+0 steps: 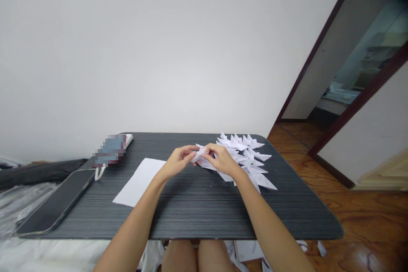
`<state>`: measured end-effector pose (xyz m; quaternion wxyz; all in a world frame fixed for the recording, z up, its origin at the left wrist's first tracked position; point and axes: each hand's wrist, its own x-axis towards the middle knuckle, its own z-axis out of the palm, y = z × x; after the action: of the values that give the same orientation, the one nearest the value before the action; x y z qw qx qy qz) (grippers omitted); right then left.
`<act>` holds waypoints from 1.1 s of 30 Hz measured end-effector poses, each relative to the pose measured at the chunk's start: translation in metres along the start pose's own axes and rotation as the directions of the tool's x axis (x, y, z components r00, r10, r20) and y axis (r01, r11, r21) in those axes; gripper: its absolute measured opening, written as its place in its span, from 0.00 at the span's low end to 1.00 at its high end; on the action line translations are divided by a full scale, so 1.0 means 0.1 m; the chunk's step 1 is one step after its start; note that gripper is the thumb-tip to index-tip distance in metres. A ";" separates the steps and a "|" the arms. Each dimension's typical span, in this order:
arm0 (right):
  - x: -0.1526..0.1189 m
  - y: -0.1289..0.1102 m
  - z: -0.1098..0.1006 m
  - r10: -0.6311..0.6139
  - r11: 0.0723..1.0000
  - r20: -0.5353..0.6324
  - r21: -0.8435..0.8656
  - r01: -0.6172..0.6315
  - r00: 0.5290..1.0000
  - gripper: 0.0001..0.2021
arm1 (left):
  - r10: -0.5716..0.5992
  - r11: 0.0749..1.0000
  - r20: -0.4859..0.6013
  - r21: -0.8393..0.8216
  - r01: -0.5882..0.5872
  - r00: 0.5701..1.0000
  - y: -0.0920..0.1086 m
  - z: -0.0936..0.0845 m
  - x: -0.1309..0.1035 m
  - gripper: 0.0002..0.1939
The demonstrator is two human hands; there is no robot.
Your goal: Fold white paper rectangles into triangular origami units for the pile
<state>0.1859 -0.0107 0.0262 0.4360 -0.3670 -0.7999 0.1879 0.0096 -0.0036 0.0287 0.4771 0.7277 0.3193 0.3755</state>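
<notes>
Between my two hands is a folded white paper boat (pixel 199 154), held just above the dark table. My left hand (pixel 180 160) pinches its left end between thumb and fingers. On the other end, my right hand (pixel 222 160) grips with thumb and fingertips. Close behind and to the right of that hand lies a cluster of several folded paper boats (pixel 251 161), pointed and overlapping. A flat white sheet of paper (pixel 140 180) rests to the left, partly behind my left forearm. The fingers hide part of the held boat.
The dark ribbed table (pixel 197 216) stands against a white wall. At its left are a large black phone (pixel 57 204) and a pixelated device (pixel 111 151) with a white cable (pixel 100 173). Paper scraps (pixel 321 248) lie on the wooden floor, and a doorway opens at right.
</notes>
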 end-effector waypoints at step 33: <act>0.06 0.11 0.10 0.416 0.752 0.001 0.562 -0.344 0.909 0.09 | 0.129 0.948 -0.258 0.315 -0.043 0.958 -0.10 0.04 0.03 0.20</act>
<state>0.1797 0.0007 0.0172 0.5242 -0.3920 -0.5912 0.4712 0.0134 0.0003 0.0193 0.2926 0.7468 0.4045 0.4394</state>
